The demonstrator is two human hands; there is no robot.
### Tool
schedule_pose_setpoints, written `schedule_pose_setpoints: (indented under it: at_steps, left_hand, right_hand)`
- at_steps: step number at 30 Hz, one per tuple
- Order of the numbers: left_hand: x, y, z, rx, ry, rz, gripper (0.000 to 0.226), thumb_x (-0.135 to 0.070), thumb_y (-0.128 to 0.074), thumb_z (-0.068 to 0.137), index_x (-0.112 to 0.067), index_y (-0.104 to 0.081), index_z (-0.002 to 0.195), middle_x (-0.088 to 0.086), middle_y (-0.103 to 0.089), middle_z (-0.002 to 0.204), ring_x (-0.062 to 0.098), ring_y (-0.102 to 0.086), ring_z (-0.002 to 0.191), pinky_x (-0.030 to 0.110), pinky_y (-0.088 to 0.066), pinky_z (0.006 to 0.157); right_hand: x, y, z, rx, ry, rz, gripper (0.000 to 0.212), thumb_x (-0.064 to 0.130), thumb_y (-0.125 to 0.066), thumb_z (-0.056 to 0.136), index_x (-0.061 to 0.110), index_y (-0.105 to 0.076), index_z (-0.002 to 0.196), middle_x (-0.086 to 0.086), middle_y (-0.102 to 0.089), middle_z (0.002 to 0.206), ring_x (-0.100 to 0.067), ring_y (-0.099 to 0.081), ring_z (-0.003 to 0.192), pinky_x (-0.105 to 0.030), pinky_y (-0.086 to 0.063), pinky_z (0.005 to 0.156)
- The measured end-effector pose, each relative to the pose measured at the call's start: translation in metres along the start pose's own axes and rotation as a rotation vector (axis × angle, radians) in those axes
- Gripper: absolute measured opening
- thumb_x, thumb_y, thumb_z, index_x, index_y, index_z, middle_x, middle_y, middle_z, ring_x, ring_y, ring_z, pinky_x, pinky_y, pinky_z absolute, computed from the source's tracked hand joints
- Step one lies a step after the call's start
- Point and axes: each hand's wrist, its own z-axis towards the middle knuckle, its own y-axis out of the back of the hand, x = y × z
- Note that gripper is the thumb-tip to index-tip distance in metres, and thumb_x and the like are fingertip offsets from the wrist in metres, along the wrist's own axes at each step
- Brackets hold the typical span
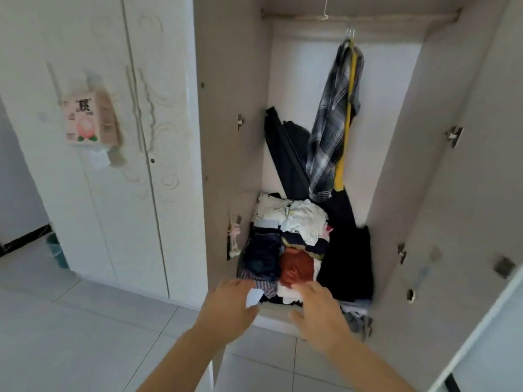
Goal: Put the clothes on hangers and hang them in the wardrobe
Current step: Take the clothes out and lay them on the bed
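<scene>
Nearest the camera, the left hand (pixel 226 309) reached forward over the tiled floor (pixel 85 321) to the front edge of the pile of clothes (pixel 288 250), with a small white scrap (pixel 253 297) between its thumb and fingers; the blur hid whether it pinched the scrap. The right hand (pixel 319 309) was just beside it, with fingers and thumb spread apart above the pile's front. The pile lay on the bottom of the open wardrobe (pixel 232 108), with a red garment (pixel 297 267) beside dark jeans (pixel 261 256), white pieces (pixel 305 222) behind them and a black garment (pixel 348 250) on the right. Farther back, a plaid shirt (pixel 331 123) hung from the rail (pixel 368 17) with something yellow (pixel 347 117) against it. To the left, a tissue box (pixel 87 120) hung on the closed doors (pixel 119 193).
</scene>
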Motion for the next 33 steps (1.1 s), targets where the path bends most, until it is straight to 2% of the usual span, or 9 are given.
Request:
schedule_pose_setpoints:
  at_steps: [8, 19, 27, 33]
  left_hand:
    - [-0.033, 0.042, 0.191, -0.205, -0.148, 0.026, 0.049, -0.042, -0.047, 0.091, -0.027, -0.038, 0.137, -0.006, -0.05, 0.132, 0.016, -0.044, 0.12, 0.032, -0.036, 0.098]
    - [-0.072, 0.128, 0.423, -0.405, -0.309, -0.026, 0.052, -0.04, -0.046, 0.093, -0.025, -0.033, 0.141, -0.005, -0.04, 0.142, 0.016, -0.035, 0.13, 0.03, -0.028, 0.104]
    - [-0.106, 0.172, 0.556, -0.567, -0.277, -0.046, 0.052, -0.038, -0.05, 0.091, -0.023, -0.037, 0.139, -0.001, -0.045, 0.139, 0.018, -0.039, 0.128, 0.032, -0.032, 0.102]
    - [-0.12, 0.203, 0.63, -0.69, -0.237, -0.056, 0.051, -0.039, -0.049, 0.091, -0.026, -0.036, 0.138, -0.004, -0.047, 0.137, 0.014, -0.043, 0.124, 0.03, -0.034, 0.102]
  right_hand:
    - [-0.061, 0.074, 0.141, -0.254, -0.007, -0.033, 0.051, 0.036, -0.053, 0.09, 0.025, -0.036, 0.137, 0.002, -0.041, 0.134, -0.019, -0.039, 0.121, -0.028, -0.035, 0.101]
    - [-0.125, 0.209, 0.334, -0.548, 0.052, -0.092, 0.048, 0.03, -0.051, 0.092, 0.022, -0.037, 0.138, 0.001, -0.04, 0.135, -0.017, -0.037, 0.12, -0.023, -0.03, 0.1]
    - [-0.167, 0.282, 0.475, -0.683, 0.228, -0.096, 0.05, 0.027, -0.053, 0.092, 0.018, -0.038, 0.139, -0.004, -0.041, 0.136, -0.02, -0.036, 0.124, -0.03, -0.032, 0.104]
    - [-0.18, 0.332, 0.568, -0.781, 0.368, -0.064, 0.047, 0.023, -0.051, 0.093, 0.016, -0.038, 0.138, -0.003, -0.04, 0.135, -0.017, -0.037, 0.122, -0.024, -0.031, 0.1]
